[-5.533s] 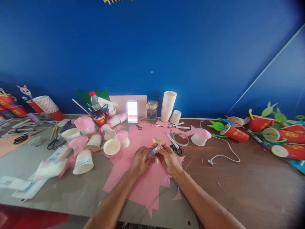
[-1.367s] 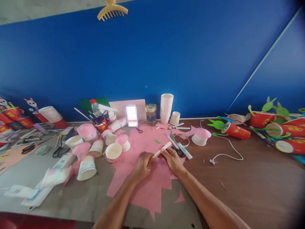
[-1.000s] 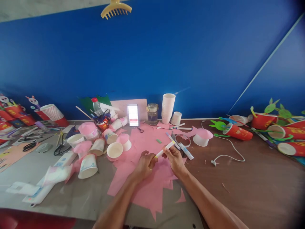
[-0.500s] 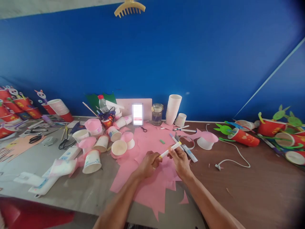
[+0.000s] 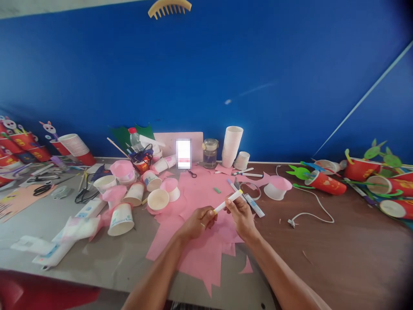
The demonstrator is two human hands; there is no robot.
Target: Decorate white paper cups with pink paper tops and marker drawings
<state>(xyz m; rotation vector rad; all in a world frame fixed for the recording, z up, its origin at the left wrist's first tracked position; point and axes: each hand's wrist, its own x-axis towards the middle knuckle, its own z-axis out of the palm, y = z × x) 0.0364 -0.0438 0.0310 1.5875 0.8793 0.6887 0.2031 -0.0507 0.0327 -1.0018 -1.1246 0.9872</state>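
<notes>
Both hands pinch a white marker [image 5: 228, 201] over pink paper [image 5: 200, 241]: right hand [image 5: 240, 214] grips the barrel, left hand [image 5: 197, 221] the yellow-tipped end. Pulling straight should uncap it cleanly.

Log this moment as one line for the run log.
left hand: grips marker end | right hand: holds marker | below: pink paper on table | nearby: paper cup
</notes>
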